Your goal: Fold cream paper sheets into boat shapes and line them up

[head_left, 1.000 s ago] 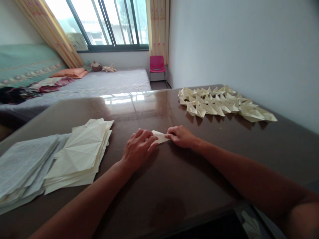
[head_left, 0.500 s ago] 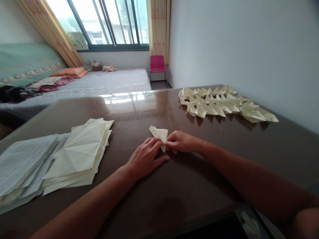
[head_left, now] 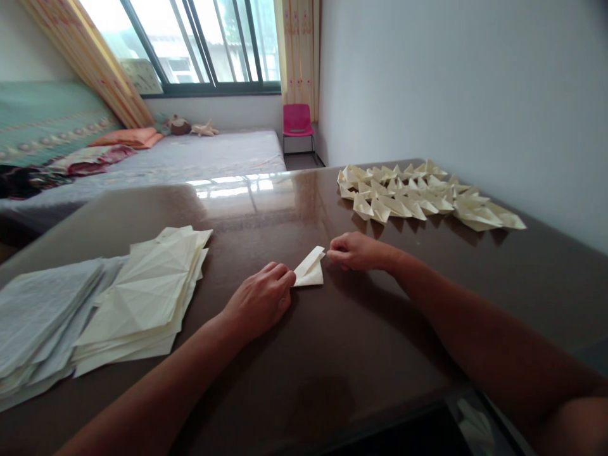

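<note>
A small folded piece of cream paper (head_left: 311, 269) lies on the brown table in front of me, with a narrow raised flap along its upper side. My left hand (head_left: 261, 294) pinches its left end between thumb and fingers, hiding that tip. Close by the flap's upper right end is my right hand (head_left: 354, 251), its fingers curled closed. Whether those fingertips touch the paper or hold anything I cannot tell.
Creased cream sheets (head_left: 142, 285) are stacked at the left, beside a pile of greyish papers (head_left: 47, 304). Rows of folded paper pieces (head_left: 403, 193) stand at the back right near the wall. A dark object (head_left: 403, 434) is at the table's near edge.
The folded paper has turned, so its narrow end now points left instead of toward me. My left hand has shifted left and closed on that end; my right hand has moved up and right.
</note>
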Motion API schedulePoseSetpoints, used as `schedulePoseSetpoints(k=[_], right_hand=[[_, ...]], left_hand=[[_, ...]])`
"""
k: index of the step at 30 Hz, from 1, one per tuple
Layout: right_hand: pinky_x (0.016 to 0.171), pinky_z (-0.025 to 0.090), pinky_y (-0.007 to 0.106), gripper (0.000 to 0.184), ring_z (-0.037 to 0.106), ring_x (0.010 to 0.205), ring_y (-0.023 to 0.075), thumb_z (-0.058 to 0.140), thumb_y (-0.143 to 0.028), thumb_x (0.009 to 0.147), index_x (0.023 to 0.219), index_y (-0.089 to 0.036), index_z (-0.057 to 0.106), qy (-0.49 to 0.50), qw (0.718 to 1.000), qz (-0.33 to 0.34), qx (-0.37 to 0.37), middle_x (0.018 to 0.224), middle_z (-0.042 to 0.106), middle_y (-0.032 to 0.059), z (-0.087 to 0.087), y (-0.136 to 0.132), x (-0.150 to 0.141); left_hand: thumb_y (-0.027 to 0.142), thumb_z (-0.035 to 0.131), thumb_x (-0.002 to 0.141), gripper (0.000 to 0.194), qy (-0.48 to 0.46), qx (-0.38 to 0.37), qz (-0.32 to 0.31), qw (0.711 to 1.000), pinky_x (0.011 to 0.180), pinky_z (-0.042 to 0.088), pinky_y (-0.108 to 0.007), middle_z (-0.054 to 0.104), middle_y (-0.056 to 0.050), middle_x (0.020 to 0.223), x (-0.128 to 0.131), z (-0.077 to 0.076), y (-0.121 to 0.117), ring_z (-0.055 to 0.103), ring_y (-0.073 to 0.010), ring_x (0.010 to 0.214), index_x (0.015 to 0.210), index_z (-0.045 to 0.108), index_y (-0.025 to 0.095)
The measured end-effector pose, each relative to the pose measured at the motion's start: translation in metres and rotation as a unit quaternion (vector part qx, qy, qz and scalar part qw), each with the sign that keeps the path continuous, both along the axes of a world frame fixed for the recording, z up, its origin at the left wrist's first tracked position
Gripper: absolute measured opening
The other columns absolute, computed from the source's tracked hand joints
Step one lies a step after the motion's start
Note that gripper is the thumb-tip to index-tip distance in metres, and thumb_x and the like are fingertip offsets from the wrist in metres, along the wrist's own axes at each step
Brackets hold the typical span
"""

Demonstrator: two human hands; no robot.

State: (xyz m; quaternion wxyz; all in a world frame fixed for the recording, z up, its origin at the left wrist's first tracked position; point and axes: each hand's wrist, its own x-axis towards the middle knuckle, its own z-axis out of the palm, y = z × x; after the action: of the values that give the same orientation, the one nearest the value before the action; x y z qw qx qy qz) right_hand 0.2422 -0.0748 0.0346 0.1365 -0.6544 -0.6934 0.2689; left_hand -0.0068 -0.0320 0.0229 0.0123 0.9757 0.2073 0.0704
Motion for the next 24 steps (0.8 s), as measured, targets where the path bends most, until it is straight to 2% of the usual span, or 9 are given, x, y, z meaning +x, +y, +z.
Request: schedulePoseSetpoints(k=[3,5,7,9,11,14,16,19,24], right_hand=[[0.060,0.039,0.020,0.014,0.058,0.066,0.0116,0.056,-0.022,0.082,0.084,-0.015,0.068,-0.024,0.996,-0.037,0.076,0.076,0.069,0.0027,-0.008,0.008,0.009],[0.065,0.040,0.020,0.013,0.060,0.072,0.0123,0.059,-0.022,0.081,0.086,-0.016,0.069,-0.019,0.996,-0.028,0.078,0.082,0.070,0.0031,-0.013,0.010,0.010],[0.065,0.040,0.020,0.014,0.060,0.073,0.0123,0.059,-0.023,0.081,0.087,-0.016,0.069,-0.003,0.997,-0.021,0.075,0.083,0.070,0.0029,-0.017,0.011,0.008],[0.063,0.040,0.020,0.016,0.059,0.070,0.0118,0.058,-0.025,0.082,0.087,-0.015,0.070,0.020,0.997,-0.018,0.070,0.080,0.070,0.0022,-0.020,0.011,0.008],[0.060,0.039,0.020,0.019,0.057,0.065,0.0108,0.058,-0.028,0.082,0.086,-0.015,0.070,0.045,0.997,-0.021,0.060,0.075,0.068,0.0011,-0.021,0.012,0.009],[0.056,0.038,0.020,0.024,0.054,0.059,0.0097,0.058,-0.036,0.081,0.085,-0.015,0.070,0.079,0.995,-0.036,0.048,0.069,0.066,0.0000,-0.025,0.012,0.009],[0.054,0.038,0.020,0.024,0.055,0.058,0.0097,0.060,-0.037,0.080,0.084,-0.015,0.068,0.089,0.993,-0.054,0.048,0.070,0.066,0.0001,-0.026,0.013,0.007],[0.057,0.041,0.020,0.020,0.059,0.063,0.0111,0.066,-0.034,0.075,0.081,-0.015,0.067,0.076,0.991,-0.081,0.072,0.074,0.068,0.0013,-0.028,0.014,-0.001],[0.060,0.043,0.021,0.014,0.063,0.067,0.0131,0.068,-0.027,0.073,0.079,-0.015,0.068,0.051,0.988,-0.105,0.104,0.075,0.071,0.0026,-0.026,0.013,-0.015]], left_hand=[[0.015,0.044,0.084,0.009,0.017,0.005,-0.021,1.000,0.068,0.045,-0.030,0.056,-0.005,0.087,-0.003,0.006,-0.002,0.053,-0.0190,0.083,0.082,0.051,0.020],[0.021,0.044,0.087,0.009,0.021,0.015,-0.028,0.999,0.069,0.045,-0.030,0.057,-0.004,0.088,-0.003,0.006,-0.003,0.053,-0.0192,0.083,0.082,0.052,0.020],[0.030,0.043,0.091,0.017,0.017,0.025,-0.018,0.999,0.070,0.045,-0.031,0.057,-0.004,0.087,-0.001,0.003,-0.003,0.053,-0.0194,0.083,0.082,0.053,0.020],[0.038,0.038,0.095,0.027,0.010,0.035,0.006,0.999,0.070,0.045,-0.031,0.058,-0.004,0.085,0.002,-0.002,-0.001,0.054,-0.0191,0.082,0.083,0.055,0.020],[0.040,0.036,0.096,0.030,0.004,0.049,0.030,0.998,0.070,0.045,-0.030,0.060,-0.004,0.087,0.007,-0.007,0.000,0.055,-0.0190,0.083,0.093,0.058,0.020],[0.038,0.038,0.096,0.034,-0.001,0.069,0.030,0.997,0.072,0.046,-0.030,0.061,-0.003,0.107,0.012,-0.012,0.003,0.056,-0.0186,0.090,0.127,0.048,0.028],[0.034,0.039,0.096,0.041,0.011,0.088,0.009,0.996,0.073,0.046,-0.030,0.055,-0.001,0.124,0.014,-0.012,0.003,0.056,-0.0187,0.094,0.137,0.037,0.037],[0.029,0.041,0.095,0.046,0.037,0.109,-0.005,0.993,0.074,0.046,-0.032,0.050,0.001,0.132,0.014,-0.009,0.002,0.054,-0.0201,0.096,0.138,0.034,0.043],[0.026,0.040,0.094,0.045,0.039,0.102,-0.001,0.994,0.075,0.047,-0.032,0.053,-0.001,0.130,0.015,-0.009,0.001,0.053,-0.0206,0.098,0.137,0.039,0.035]])
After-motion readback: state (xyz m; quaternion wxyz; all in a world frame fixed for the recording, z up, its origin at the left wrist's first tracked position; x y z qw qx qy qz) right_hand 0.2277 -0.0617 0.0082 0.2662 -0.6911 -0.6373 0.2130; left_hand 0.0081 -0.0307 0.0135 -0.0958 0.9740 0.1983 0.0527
